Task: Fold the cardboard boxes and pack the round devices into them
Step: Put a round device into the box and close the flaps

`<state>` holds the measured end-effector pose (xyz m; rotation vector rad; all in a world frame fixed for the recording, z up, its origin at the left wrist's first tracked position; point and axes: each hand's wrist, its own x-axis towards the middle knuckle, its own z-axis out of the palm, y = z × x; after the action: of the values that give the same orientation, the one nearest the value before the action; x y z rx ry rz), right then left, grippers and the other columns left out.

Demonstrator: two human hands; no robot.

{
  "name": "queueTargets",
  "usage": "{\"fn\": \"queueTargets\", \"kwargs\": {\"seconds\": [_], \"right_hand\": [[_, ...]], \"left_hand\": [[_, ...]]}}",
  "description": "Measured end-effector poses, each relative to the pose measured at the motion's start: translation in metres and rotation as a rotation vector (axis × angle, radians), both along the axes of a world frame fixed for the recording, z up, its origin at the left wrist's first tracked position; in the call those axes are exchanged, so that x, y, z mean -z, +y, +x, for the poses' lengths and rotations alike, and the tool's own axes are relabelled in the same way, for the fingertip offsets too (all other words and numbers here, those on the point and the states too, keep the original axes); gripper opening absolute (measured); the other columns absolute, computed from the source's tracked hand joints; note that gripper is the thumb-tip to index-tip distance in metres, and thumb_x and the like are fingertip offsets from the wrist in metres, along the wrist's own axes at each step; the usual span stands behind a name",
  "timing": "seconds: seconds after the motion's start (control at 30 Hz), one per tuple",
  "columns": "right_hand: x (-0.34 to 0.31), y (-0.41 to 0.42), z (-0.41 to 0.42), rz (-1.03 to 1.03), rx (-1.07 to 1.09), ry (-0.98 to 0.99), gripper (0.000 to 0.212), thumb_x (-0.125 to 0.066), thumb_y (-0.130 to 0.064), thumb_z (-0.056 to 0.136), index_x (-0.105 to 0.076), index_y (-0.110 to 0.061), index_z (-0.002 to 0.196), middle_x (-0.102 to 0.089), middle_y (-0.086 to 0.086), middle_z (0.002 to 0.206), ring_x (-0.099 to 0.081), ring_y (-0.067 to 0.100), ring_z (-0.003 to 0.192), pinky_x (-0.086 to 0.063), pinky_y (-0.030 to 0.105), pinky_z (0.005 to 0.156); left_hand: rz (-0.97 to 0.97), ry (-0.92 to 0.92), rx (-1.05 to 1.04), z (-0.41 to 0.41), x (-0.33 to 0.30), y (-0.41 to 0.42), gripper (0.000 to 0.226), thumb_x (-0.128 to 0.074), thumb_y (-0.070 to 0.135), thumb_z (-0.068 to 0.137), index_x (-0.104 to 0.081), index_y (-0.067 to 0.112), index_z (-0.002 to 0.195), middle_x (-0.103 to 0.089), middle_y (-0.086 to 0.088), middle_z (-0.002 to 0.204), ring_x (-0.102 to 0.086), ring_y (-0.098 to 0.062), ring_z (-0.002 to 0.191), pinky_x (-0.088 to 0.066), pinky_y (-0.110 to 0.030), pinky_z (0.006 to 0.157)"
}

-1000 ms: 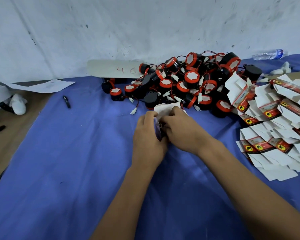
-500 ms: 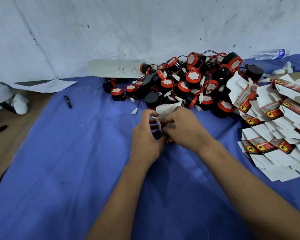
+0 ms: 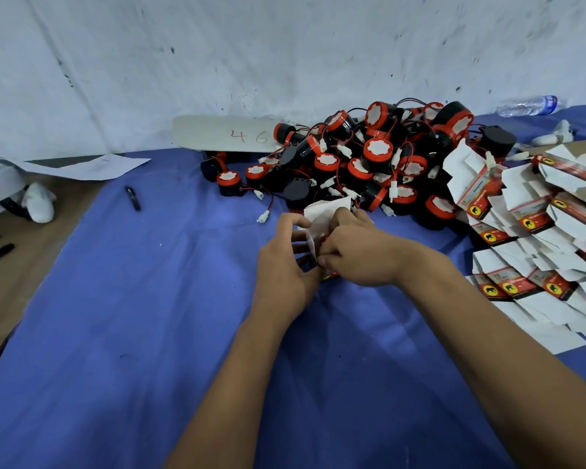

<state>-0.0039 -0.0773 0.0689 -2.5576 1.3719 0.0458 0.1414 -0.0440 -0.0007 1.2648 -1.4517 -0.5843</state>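
Fingers point(image 3: 300, 228) of both hands pinch half-folded box point(image 3: 322, 218) — contents hidden.

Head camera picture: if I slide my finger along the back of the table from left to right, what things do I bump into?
White paper sheet → black pen → pile of round devices → flat cardboard boxes → water bottle.

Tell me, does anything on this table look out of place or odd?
A clear plastic water bottle lies on its side at the far right by the wall, behind the heaped red-and-black round devices. Nothing appears spilled or damaged.
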Motion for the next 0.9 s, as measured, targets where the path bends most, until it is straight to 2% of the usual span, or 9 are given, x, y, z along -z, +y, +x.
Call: {"fn": "queueTargets", "kwargs": {"seconds": [0.1,0.23,0.3,0.37,0.43,0.53,0.63,0.77,0.9], "right_hand": [[0.003,0.001,-0.005,-0.02,-0.041,-0.086,0.036,-0.047,-0.034,0.106,-0.063,-0.033,0.074,-0.048,0.002,0.114,-0.04,0.023,0.116,-0.036,0.04,0.105],[0.016,0.003,-0.019,-0.34,-0.017,-0.563,0.019,-0.06,-0.011,0.099,-0.078,-0.016,0.104,-0.068,0.005,0.107,-0.063,0.021,0.102,-0.051,0.034,0.087],[0.026,0.006,-0.025,-0.577,0.094,-0.76,0.013,-0.066,-0.005,0.094,-0.077,-0.009,0.099,-0.07,0.004,0.1,-0.065,0.022,0.095,-0.053,0.034,0.083],[0.037,0.009,-0.027,-0.654,0.241,-0.872,0.009,-0.068,-0.003,0.091,-0.072,-0.008,0.097,-0.067,0.003,0.098,-0.063,0.023,0.095,-0.053,0.033,0.082],[0.047,0.009,-0.028,-0.606,0.34,-0.957,0.014,-0.068,-0.004,0.091,-0.066,-0.009,0.104,-0.062,0.001,0.105,-0.059,0.022,0.101,-0.053,0.031,0.085],[0.053,0.005,-0.032,-0.567,0.449,-1.056,0.014,-0.063,-0.018,0.099,-0.063,-0.015,0.112,-0.06,-0.003,0.112,-0.053,0.019,0.107,-0.047,0.029,0.088],[0.057,0.001,-0.037,-0.381,0.481,-1.137,0.014,-0.058,-0.02,0.102,-0.066,-0.021,0.113,-0.065,-0.007,0.109,-0.058,0.006,0.099,-0.046,0.015,0.078],[0.064,-0.004,-0.037,-0.053,0.48,-1.205,0.021,-0.061,-0.018,0.101,-0.071,-0.023,0.119,-0.07,-0.01,0.106,-0.064,0.005,0.078,-0.049,0.022,0.065],[0.063,-0.003,-0.04,0.165,0.413,-1.415,0.014,-0.065,-0.03,0.1,-0.074,-0.021,0.107,-0.071,-0.002,0.085,-0.06,0.011,0.058,-0.042,0.025,0.046]], "left_hand": [[0.001,0.006,0.006,0.001,-0.002,0.001,0.068,-0.085,-0.005,0.072,-0.049,0.042,0.105,-0.068,0.015,0.097,-0.068,0.005,0.09,-0.055,-0.013,0.065],[0.014,0.009,0.015,0.002,-0.004,0.002,0.066,-0.092,0.007,0.072,-0.05,0.037,0.112,-0.069,0.013,0.103,-0.07,0.002,0.088,-0.057,-0.015,0.069],[0.02,-0.019,0.032,0.003,-0.005,0.003,0.065,-0.092,0.005,0.073,-0.051,0.034,0.115,-0.068,0.016,0.105,-0.068,0.004,0.093,-0.057,-0.015,0.069],[0.022,-0.047,0.057,0.004,-0.006,0.005,0.065,-0.09,0.003,0.074,-0.052,0.034,0.115,-0.068,0.023,0.105,-0.067,0.005,0.098,-0.057,-0.015,0.071],[0.017,-0.068,0.077,0.005,-0.007,0.006,0.065,-0.09,0.003,0.074,-0.051,0.04,0.111,-0.066,0.033,0.105,-0.067,0.004,0.101,-0.058,-0.016,0.074],[0.011,-0.088,0.079,0.007,-0.007,0.005,0.064,-0.09,0.006,0.076,-0.052,0.041,0.113,-0.067,0.027,0.106,-0.067,-0.002,0.105,-0.06,-0.019,0.08],[0.004,-0.12,0.085,0.009,-0.004,0.003,0.059,-0.088,0.003,0.078,-0.057,0.03,0.12,-0.069,0.016,0.116,-0.068,-0.008,0.108,-0.061,-0.022,0.08],[-0.018,-0.217,0.085,0.011,0.0,0.0,0.055,-0.083,-0.001,0.078,-0.066,0.025,0.123,-0.065,0.006,0.123,-0.066,-0.01,0.11,-0.059,-0.02,0.081],[-0.068,-0.3,0.04,0.011,0.004,-0.001,0.051,-0.082,0.003,0.077,-0.072,0.025,0.123,-0.061,0.006,0.121,-0.06,-0.007,0.113,-0.044,-0.003,0.087]]}}
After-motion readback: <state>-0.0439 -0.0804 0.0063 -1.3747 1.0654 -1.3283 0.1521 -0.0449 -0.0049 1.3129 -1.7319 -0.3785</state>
